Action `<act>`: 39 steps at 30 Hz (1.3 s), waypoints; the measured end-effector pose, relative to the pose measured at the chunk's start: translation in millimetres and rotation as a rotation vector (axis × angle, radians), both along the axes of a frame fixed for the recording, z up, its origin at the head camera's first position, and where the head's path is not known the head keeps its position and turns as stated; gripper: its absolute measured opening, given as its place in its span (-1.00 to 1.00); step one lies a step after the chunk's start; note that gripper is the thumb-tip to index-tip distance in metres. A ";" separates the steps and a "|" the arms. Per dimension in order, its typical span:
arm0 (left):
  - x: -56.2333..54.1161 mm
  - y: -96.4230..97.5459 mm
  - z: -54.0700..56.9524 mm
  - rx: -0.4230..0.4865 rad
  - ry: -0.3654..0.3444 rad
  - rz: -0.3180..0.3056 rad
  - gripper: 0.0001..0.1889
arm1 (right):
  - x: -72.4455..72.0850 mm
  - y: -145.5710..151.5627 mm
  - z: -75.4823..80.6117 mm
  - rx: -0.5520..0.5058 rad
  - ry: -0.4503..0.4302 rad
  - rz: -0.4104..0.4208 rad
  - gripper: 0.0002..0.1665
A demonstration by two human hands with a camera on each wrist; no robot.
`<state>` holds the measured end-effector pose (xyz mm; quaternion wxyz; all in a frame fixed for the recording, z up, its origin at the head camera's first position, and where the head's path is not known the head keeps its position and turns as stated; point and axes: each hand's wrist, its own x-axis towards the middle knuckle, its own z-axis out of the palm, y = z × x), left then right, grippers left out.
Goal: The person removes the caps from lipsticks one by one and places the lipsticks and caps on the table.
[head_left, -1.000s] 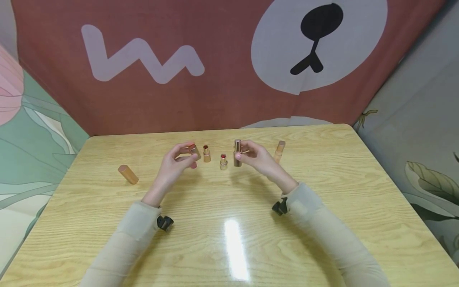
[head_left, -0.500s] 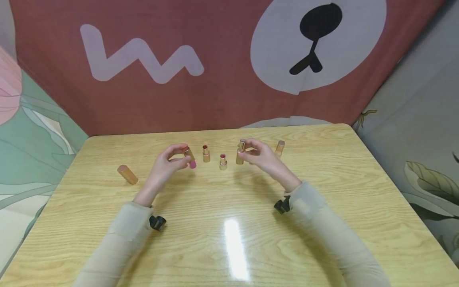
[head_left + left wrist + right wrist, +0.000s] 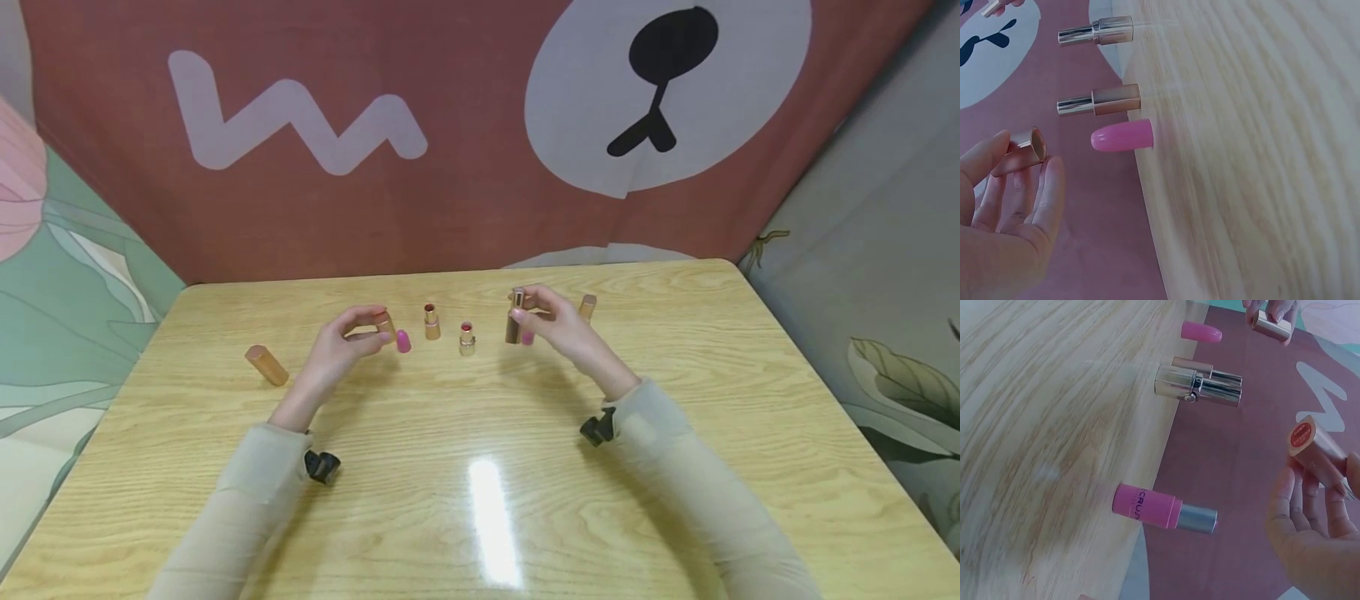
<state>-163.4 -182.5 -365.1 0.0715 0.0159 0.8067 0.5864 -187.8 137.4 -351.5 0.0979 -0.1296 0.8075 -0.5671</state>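
My left hand [image 3: 341, 346] pinches a hollow rose-gold lipstick cap [image 3: 1021, 152] between thumb and fingers, its opening visible in the left wrist view. Beside it a bright pink cap [image 3: 1124, 135] stands on the table. My right hand [image 3: 558, 325] holds a rose-gold lipstick tube [image 3: 1319, 450] upright; a red label shows on its base in the right wrist view. Just right of that tube is a pink lipstick tube [image 3: 1147, 505] with dark lettering and a silvery upper part. Between the hands stand two uncapped lipsticks, one gold [image 3: 432, 323] and one with a clear base [image 3: 467, 340].
A tan-gold cap [image 3: 267, 365] lies on its side at the left of the wooden table [image 3: 420, 517]. Behind my right hand is another tan-gold cap [image 3: 588, 307], partly hidden. A red cloth [image 3: 480, 208] with printed shapes hangs behind the table's back edge.
Both hands have drawn apart, the left going left with its cap and the right going right with its tube. The pink cap and pink lipstick tube have come into clearer view.
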 end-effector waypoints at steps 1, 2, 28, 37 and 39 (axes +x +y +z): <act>-0.3 -0.8 -0.3 -0.010 -0.001 0.003 -0.46 | -0.4 0.4 -0.5 0.002 0.006 -0.003 -0.57; -0.5 -1.5 -0.5 -0.020 -0.002 0.006 -0.46 | -0.7 0.9 -0.9 0.006 0.012 -0.005 -0.57; -5.3 -17.7 -13.6 -0.058 -0.064 0.042 -0.44 | -5.7 20.9 5.3 -0.003 -0.017 -0.123 -0.49; -10.2 -18.7 -19.5 -0.081 -0.058 0.035 -0.48 | -6.8 31.8 8.4 -0.057 -0.009 -0.153 -0.52; -10.8 -18.8 -19.8 -0.086 -0.059 0.032 -0.48 | -7.9 35.1 9.4 -0.054 0.007 -0.155 -0.51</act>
